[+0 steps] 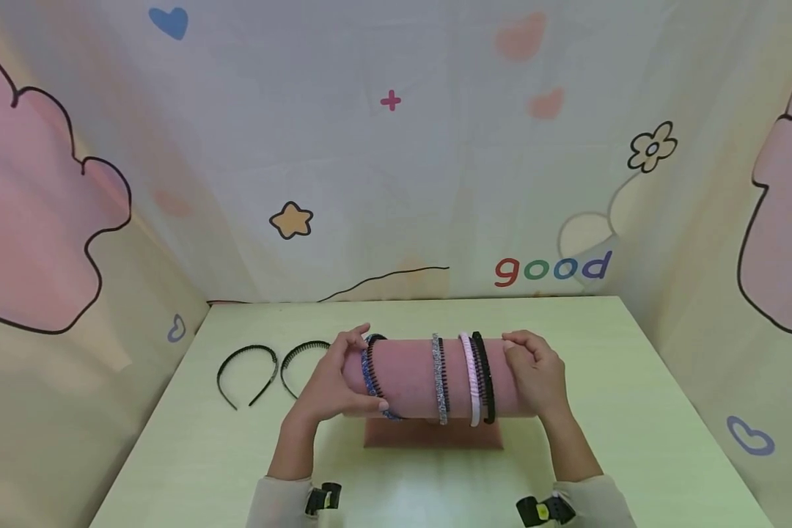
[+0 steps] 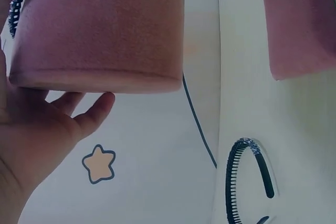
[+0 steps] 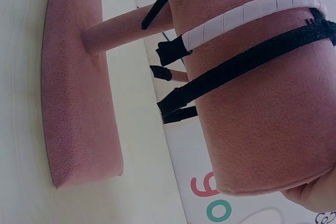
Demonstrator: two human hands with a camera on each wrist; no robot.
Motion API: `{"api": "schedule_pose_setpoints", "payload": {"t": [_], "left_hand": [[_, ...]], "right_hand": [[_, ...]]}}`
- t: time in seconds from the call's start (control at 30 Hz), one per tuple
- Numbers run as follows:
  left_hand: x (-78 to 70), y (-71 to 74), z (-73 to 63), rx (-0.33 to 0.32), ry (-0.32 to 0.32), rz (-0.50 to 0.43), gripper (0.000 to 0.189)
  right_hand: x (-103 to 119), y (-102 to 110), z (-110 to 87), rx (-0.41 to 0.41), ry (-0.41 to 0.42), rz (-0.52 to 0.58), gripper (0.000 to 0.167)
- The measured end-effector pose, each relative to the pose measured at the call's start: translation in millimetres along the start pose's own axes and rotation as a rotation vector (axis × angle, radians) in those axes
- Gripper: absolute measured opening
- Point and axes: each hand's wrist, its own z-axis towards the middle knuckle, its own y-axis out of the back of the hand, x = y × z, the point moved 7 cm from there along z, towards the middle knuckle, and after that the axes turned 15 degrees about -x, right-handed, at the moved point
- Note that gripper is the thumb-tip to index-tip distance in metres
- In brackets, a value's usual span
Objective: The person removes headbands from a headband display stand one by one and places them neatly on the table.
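A pink velvety headband stand (image 1: 405, 378) has a thick horizontal roll on a post and a flat base (image 1: 432, 434). At the roll's left end my left hand (image 1: 326, 385) holds a blue glittery headband (image 1: 368, 370), thumb low in front and fingers at the top. My right hand (image 1: 543, 375) grips the roll's right end, its thumb on the front. Between the hands, the roll carries a silver glittery headband (image 1: 439, 381), a pale pink one (image 1: 470, 374) and a black one (image 1: 482, 381). In the right wrist view, the right fingers are mostly hidden behind the roll.
Two dark toothed headbands lie on the pale table left of the stand: one headband (image 1: 251, 347) farther left, the other headband (image 2: 230, 182) partly behind my left hand in the head view. A printed curtain (image 1: 369, 161) rises behind the table.
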Motion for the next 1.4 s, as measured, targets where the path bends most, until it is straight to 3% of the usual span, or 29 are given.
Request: {"api": "schedule_pose_setpoints", "payload": {"t": [0.3,0.53,0.77,0.97,1.17,1.4], "left_hand": [[-23.2,4.1,0.7,0.072,-0.016,-0.212,0.070],[-16.8,11.3,3.7,0.105,0.034,-0.207,0.081],[-11.5,6.8,5.5,0.167,0.097,-0.247,0.096],[10.9,0.4,3.0,0.192,0.136,-0.313,0.110],[28.0,-1.8,1.1,0.177,0.123,-0.332,0.110],[36.7,10.3,1.0,0.067,0.072,-0.344,0.102]], "right_hand": [[0.8,0.6,4.3,-0.017,0.006,0.006,0.028],[1.3,0.6,5.8,-0.018,0.018,0.014,0.028],[1.1,1.5,6.1,-0.021,0.010,0.018,0.028],[-1.0,0.9,6.1,-0.030,0.017,0.027,0.027],[-0.7,2.7,4.5,-0.033,0.022,0.025,0.028],[-0.9,2.0,2.4,-0.048,0.040,0.039,0.024]]}}
